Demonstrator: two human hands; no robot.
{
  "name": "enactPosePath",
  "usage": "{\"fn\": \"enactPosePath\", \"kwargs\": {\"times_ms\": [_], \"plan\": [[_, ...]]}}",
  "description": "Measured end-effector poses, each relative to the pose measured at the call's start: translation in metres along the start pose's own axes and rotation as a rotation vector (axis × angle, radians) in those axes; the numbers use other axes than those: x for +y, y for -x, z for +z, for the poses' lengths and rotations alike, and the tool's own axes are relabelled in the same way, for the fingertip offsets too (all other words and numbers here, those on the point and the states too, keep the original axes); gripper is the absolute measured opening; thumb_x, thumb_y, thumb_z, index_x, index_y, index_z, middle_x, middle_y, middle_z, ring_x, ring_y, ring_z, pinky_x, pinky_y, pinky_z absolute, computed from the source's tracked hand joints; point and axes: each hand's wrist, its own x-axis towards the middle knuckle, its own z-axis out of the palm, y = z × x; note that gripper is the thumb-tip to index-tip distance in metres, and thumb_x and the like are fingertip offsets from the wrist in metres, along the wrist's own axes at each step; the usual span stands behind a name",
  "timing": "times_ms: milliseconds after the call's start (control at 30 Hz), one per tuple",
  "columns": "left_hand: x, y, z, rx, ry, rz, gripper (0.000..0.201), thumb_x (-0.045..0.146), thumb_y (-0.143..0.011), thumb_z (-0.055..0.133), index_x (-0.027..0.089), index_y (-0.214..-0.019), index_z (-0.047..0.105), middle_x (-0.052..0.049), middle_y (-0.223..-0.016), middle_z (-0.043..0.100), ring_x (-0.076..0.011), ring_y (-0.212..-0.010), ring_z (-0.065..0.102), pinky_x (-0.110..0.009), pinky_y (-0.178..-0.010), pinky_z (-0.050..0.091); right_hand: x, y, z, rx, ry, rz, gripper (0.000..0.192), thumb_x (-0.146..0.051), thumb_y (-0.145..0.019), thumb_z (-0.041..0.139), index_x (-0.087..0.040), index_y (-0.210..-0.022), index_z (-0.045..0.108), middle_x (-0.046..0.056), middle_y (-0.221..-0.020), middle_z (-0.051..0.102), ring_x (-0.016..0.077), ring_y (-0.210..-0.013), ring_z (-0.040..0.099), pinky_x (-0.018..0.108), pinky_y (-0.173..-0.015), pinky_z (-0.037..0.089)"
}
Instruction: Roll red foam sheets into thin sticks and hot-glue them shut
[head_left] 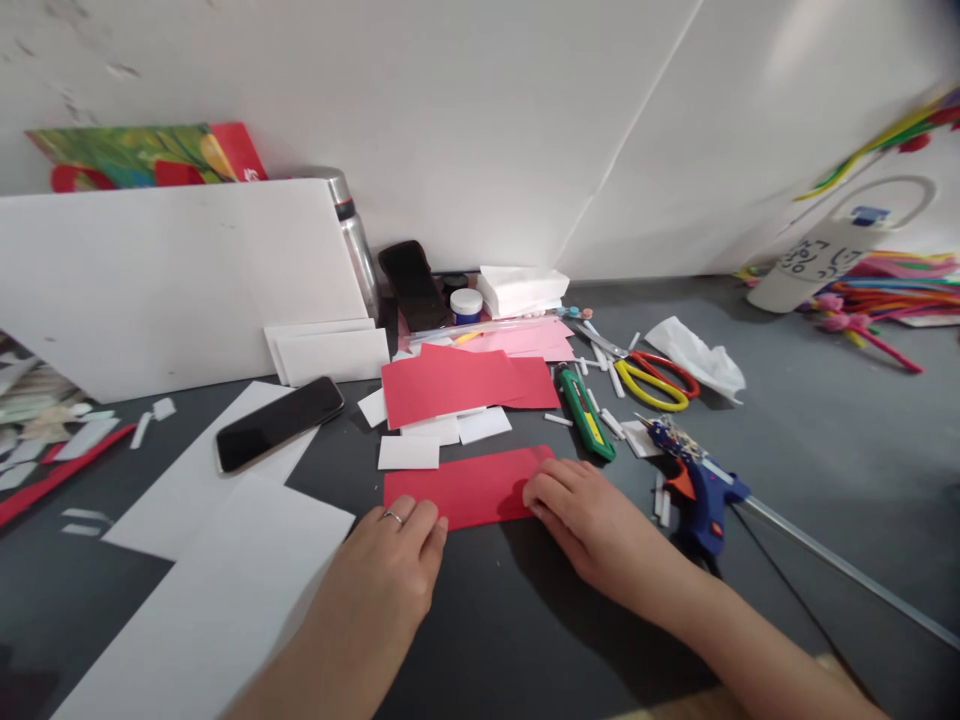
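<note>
My left hand (401, 555) and right hand (589, 510) are closed on the red card (472, 487), one toward each end, likely to steady it on the counter (480, 630) in front of me, though with the undersides hidden I can't tell how firmly. The green cutter (587, 415) and scissors (622, 353) lie beyond my right hand, seemingly within easy reach.

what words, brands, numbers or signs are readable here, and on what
None reads clearly.
Colourful printed package: white lettering on its red end, too blurred.
White bottle: dark line markings, too blurred to read as words.
Blue glue gun: small red mark, too small.
</note>
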Motion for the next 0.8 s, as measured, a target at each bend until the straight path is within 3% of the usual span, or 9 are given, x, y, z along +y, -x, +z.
{"fn": "enactPosePath", "kwargs": {"times_ms": [300, 633, 800], "plan": [[0.0, 0.001, 0.004, 0.066, -0.035, 0.011, 0.037, -0.001, -0.09, 0.037, 0.012, -0.101, 0.07, -0.006, -0.08, 0.063, -0.0209, -0.07, 0.055, -0.033, -0.06, 0.042, 0.0, 0.004, -0.002, -0.081, 0.118, -0.003, 0.02, -0.003, -0.093, 0.04, -0.017, -0.091, 0.054, 0.008, -0.093, 0.058, 0.0215, -0.083, 0.049, 0.035, -0.076, 0.034], [0.0, 0.0, 0.005, 0.091, 0.011, 0.009, 0.039, -0.001, -0.091, 0.034, 0.013, -0.098, 0.069, -0.007, -0.081, 0.062, -0.0192, -0.071, 0.055, -0.031, -0.059, 0.044, 0.005, -0.003, -0.019, -0.197, -0.139, 0.086, 0.02, -0.007, -0.096, 0.043, -0.02, -0.085, 0.055, 0.003, -0.091, 0.061, 0.0193, -0.088, 0.052, 0.033, -0.081, 0.036], [0.006, 0.006, 0.011, -0.007, -0.031, -0.066, 0.039, -0.003, -0.089, 0.037, 0.013, -0.106, 0.068, -0.006, -0.084, 0.063, -0.0179, -0.07, 0.058, -0.027, -0.054, 0.045, 0.008, -0.005, -0.017, -0.167, -0.191, 0.116, 0.019, -0.008, -0.094, 0.049, -0.02, -0.084, 0.06, 0.002, -0.089, 0.065, 0.0181, -0.087, 0.056, 0.034, -0.082, 0.036]]}}
